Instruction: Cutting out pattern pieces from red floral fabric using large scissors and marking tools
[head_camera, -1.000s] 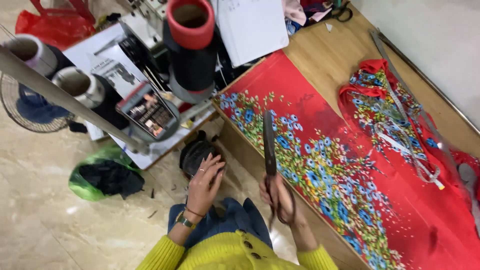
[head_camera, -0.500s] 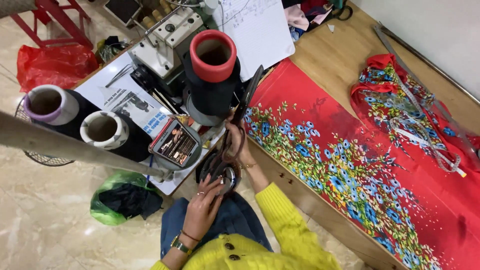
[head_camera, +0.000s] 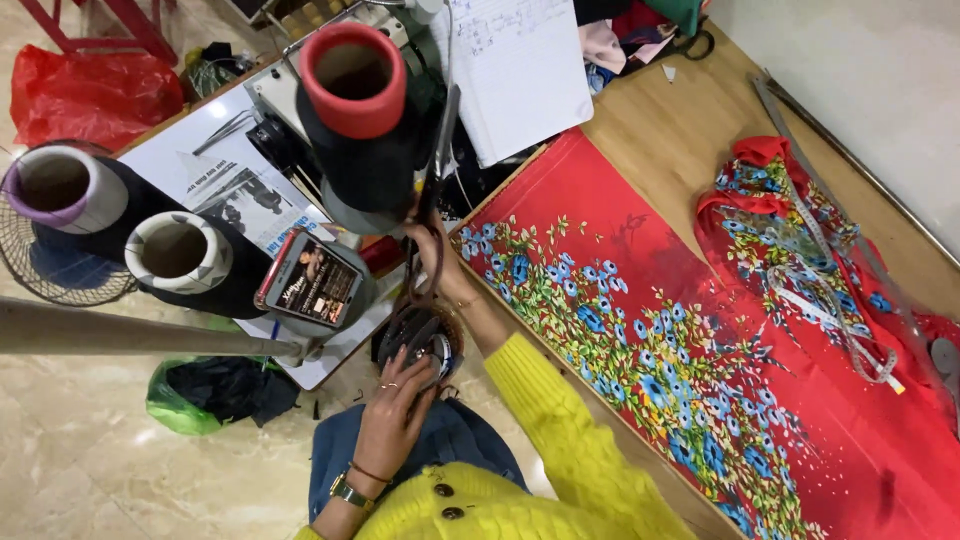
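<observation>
The right hand (head_camera: 432, 245) grips the big scissors (head_camera: 436, 170) by the hard, heavy handles, blades up, while the left hand (head_camera: 395, 410) rests open-fingered on a dark round thing (head_camera: 415, 335).

The right hand (head_camera: 432, 245) is half hidden behind the black thread cone (head_camera: 362, 130), so its grip cannot be read. The red floral cloth (head_camera: 700, 380) runs off the right and bottom edges.

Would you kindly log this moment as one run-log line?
left hand: on dark round object | right hand: raised, holding scissors | red floral cloth: flat on table
</observation>
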